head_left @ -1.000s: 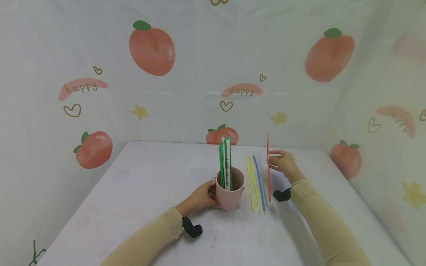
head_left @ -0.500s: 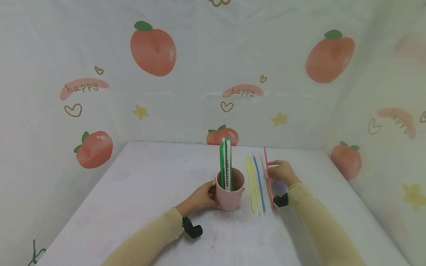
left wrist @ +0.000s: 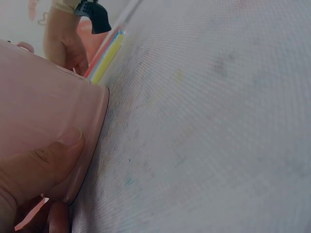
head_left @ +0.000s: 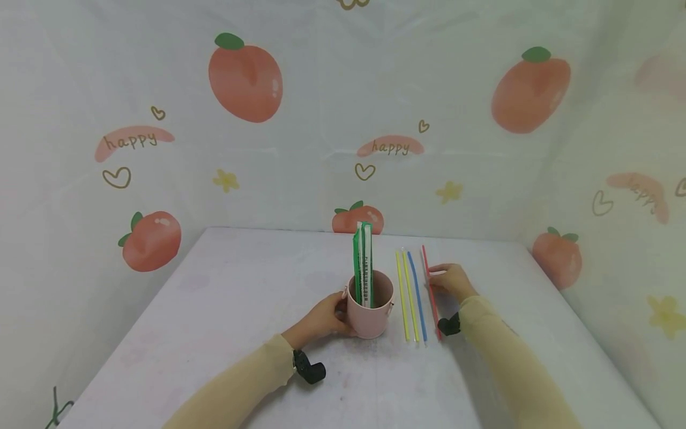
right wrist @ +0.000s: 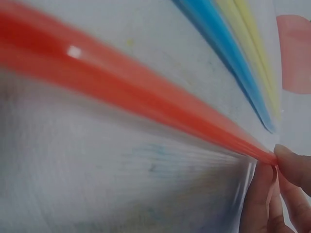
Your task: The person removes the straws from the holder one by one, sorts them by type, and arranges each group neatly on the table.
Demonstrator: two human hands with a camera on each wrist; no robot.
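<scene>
My left hand (head_left: pixel 320 322) grips the side of a small pink bucket (head_left: pixel 370 323) standing upright; in the left wrist view its thumb (left wrist: pixel 43 162) lies along the bucket wall. Slim green-and-white packets (head_left: pixel 367 262) stick up out of the bucket. To the right, my right hand (head_left: pixel 452 282) pinches a red straw (right wrist: pixel 146 99) between thumb and fingertips, low over the table. Left of that lie a blue straw (head_left: pixel 418 292) and two yellow straws (head_left: pixel 402 298), roughly side by side. Clear film shows around the straws' ends.
The white-covered table (head_left: pixel 241 286) ends at the back against a hanging white cloth (head_left: pixel 316 107) printed with fruit and the word happy. A black camera (head_left: pixel 309 367) sits on the left wrist, another (head_left: pixel 449 325) on the right.
My right hand has lowered the red straw toward the table and tilted it to lie nearly alongside the other straws. The left hand and bucket have stayed put.
</scene>
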